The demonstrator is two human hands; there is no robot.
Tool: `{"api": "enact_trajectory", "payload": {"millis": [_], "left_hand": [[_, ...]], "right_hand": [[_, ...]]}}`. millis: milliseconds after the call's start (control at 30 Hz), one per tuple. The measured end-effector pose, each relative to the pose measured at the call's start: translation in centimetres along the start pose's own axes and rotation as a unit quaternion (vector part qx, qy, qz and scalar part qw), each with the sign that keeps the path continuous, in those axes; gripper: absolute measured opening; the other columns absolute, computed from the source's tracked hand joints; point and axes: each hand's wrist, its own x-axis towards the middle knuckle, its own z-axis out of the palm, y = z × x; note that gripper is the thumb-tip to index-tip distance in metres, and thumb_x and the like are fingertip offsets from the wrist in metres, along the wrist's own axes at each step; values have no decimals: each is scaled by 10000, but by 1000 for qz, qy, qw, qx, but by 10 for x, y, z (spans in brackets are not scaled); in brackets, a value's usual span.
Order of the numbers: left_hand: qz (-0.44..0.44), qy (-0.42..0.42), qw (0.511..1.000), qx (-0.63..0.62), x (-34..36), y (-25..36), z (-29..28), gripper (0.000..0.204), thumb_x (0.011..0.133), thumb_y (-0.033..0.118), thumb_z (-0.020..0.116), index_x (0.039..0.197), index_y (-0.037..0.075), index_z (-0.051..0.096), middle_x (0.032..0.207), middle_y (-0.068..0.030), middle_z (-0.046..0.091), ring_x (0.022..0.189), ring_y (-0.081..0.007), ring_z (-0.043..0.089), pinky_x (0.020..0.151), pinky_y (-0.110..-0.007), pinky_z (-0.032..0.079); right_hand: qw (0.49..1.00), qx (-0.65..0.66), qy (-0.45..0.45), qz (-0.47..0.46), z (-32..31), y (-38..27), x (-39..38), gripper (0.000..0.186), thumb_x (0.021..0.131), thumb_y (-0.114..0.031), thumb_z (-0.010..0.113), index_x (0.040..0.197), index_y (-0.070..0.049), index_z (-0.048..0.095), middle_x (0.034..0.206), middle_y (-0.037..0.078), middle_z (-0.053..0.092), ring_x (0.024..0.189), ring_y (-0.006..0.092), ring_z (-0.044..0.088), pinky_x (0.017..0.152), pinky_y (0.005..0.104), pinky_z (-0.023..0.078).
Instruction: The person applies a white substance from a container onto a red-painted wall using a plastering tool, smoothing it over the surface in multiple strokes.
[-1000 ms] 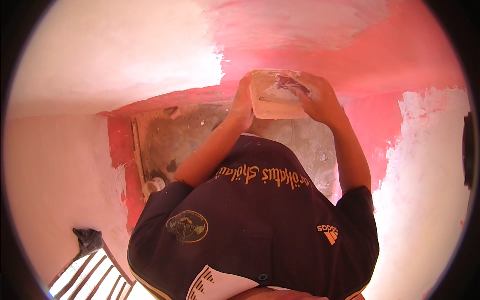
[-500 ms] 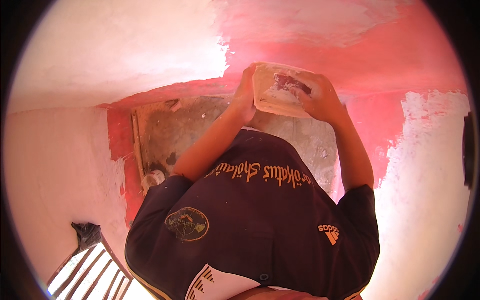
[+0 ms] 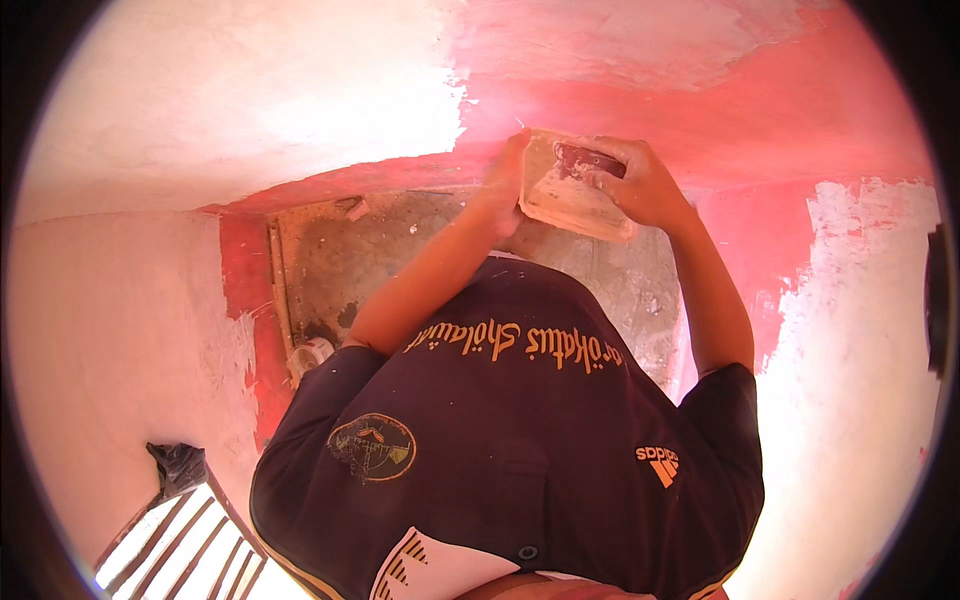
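My left hand [image 3: 502,195] is closed on the left side of a shallow rectangular tray [image 3: 578,216], smeared with pale filler paste. Its fingers are partly hidden by the tray and a little blurred. In my right hand [image 3: 648,188] is a dark red putty scraper [image 3: 580,160], pinched between thumb and fingers over the tray. Whitish paste clings to the scraper. The tray is held in front of my chest, near the wall, with its right side tilted down.
Ahead, the wall [image 3: 640,120] is pink, with a white coated area [image 3: 330,90] on the left. A stained floor [image 3: 400,235] lies below, with a small white bucket [image 3: 311,354] at left. A barred opening [image 3: 185,545] with a black plastic bag [image 3: 178,468] is at lower left.
The tray has shifted slightly right, and its right side has dipped. The scraper has moved toward the tray's far edge. Both hands keep their hold.
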Motion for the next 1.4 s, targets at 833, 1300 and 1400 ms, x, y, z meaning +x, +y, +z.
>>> {"api": "enact_trajectory", "payload": {"millis": [833,1300,1400], "left_hand": [[94,-17,993,70,0,-1,-32,651,1023,540,210,1390,65,462,1345,-110,567,1236,-260,566,1010,-454,488],[91,83,992,-3,-13,0,-87,495,1017,469,355,1317,114,524,1268,-53,609,1164,-230,606,943,-427,540],[136,83,983,94,-29,16,-91,534,1005,500,341,1344,124,510,1276,-57,605,1185,-241,592,938,-431,537]], "right_hand": [[788,587,178,-45,-1,78,-17,383,950,-54,598,1322,-49,507,1162,35,634,930,117,623,754,279,509],[654,577,487,-42,2,146,0,344,943,-13,578,1278,-37,510,924,52,615,735,167,612,651,294,497],[696,475,534,-68,-2,211,24,313,943,0,572,1254,-33,548,917,40,619,726,142,580,641,287,478]]}}
